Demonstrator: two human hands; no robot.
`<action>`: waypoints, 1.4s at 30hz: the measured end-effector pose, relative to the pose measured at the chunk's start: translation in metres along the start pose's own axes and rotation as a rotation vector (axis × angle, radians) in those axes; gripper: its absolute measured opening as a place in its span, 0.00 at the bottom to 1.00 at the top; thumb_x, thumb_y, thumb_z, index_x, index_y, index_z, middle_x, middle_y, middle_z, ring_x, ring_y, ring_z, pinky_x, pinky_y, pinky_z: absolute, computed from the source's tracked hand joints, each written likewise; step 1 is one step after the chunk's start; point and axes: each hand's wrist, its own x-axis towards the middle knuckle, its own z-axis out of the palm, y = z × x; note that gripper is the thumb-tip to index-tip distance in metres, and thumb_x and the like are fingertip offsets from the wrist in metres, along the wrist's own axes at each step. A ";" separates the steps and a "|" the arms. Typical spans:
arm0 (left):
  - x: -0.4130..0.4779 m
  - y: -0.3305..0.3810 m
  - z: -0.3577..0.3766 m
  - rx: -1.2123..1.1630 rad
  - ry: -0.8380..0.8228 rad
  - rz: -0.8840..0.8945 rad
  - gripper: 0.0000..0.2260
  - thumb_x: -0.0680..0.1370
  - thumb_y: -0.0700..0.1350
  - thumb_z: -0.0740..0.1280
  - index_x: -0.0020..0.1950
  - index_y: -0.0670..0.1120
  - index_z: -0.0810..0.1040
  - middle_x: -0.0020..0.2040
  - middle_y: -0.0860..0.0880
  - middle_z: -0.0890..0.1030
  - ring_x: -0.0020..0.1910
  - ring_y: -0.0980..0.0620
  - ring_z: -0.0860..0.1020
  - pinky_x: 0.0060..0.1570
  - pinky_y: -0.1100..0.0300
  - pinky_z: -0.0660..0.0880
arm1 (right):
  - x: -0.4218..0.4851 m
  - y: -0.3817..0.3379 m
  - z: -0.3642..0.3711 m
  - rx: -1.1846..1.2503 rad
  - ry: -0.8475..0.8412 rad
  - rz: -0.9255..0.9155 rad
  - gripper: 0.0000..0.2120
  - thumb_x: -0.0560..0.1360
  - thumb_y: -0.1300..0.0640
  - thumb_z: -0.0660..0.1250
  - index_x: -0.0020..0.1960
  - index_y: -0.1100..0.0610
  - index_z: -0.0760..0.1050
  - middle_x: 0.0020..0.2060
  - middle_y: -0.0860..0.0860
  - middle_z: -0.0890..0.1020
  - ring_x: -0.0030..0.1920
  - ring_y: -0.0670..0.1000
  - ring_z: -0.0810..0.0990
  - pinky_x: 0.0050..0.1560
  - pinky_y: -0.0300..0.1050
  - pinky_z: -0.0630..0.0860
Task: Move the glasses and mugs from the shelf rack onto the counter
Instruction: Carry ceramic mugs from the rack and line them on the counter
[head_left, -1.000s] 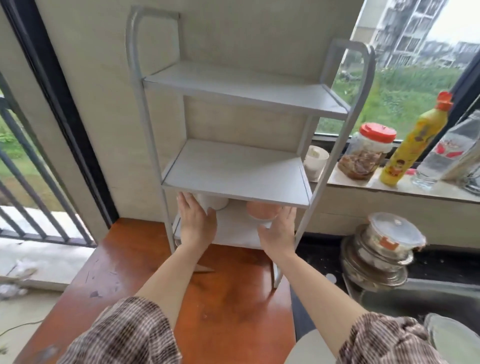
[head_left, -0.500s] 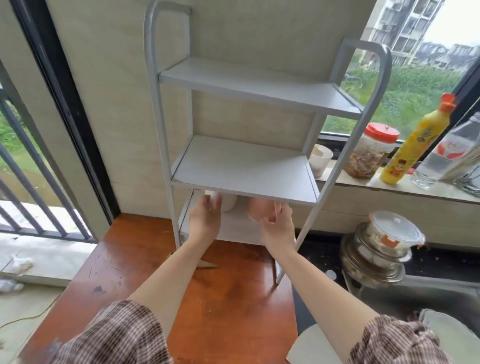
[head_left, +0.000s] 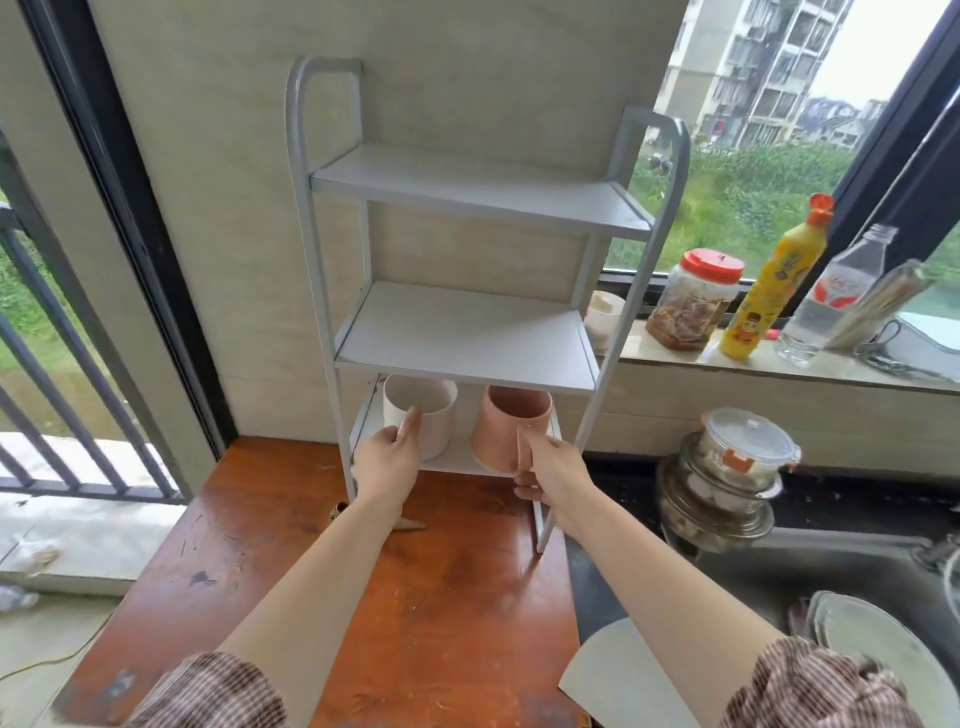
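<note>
Left hand grips white mug, right hand pink mug — middle shelf close overhead.

both forearms bare, sleeves pushed up near the elbows (a small brown-and-white check, loosely bunched); hands without rings or watch.

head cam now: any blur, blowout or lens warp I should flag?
Head view: sky at the upper right is blown out white; strong wide-angle bowing on the rack uprights and window frames; white mug, pink mug and both hands, left hand, right hand, reasonably sharp; sleeves at the bottom edge soft.
</note>
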 end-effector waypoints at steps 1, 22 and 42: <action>-0.003 0.000 0.000 -0.022 -0.001 -0.003 0.22 0.76 0.63 0.60 0.42 0.43 0.71 0.37 0.43 0.71 0.37 0.47 0.71 0.38 0.56 0.65 | -0.002 0.000 -0.002 0.003 -0.002 0.025 0.18 0.76 0.44 0.63 0.58 0.56 0.75 0.41 0.54 0.81 0.37 0.51 0.81 0.37 0.43 0.81; -0.121 -0.033 0.012 -0.342 -0.017 -0.055 0.12 0.69 0.56 0.69 0.34 0.48 0.76 0.39 0.50 0.78 0.48 0.47 0.81 0.46 0.50 0.81 | -0.076 0.056 -0.091 0.103 0.077 0.068 0.17 0.68 0.47 0.68 0.42 0.62 0.80 0.36 0.57 0.81 0.39 0.54 0.82 0.34 0.46 0.83; -0.451 -0.076 0.247 -0.095 -0.456 -0.087 0.12 0.72 0.56 0.66 0.39 0.47 0.77 0.44 0.44 0.79 0.43 0.46 0.78 0.41 0.54 0.78 | -0.330 0.222 -0.431 0.219 0.482 0.100 0.12 0.69 0.51 0.71 0.36 0.60 0.78 0.30 0.54 0.79 0.36 0.53 0.80 0.39 0.50 0.84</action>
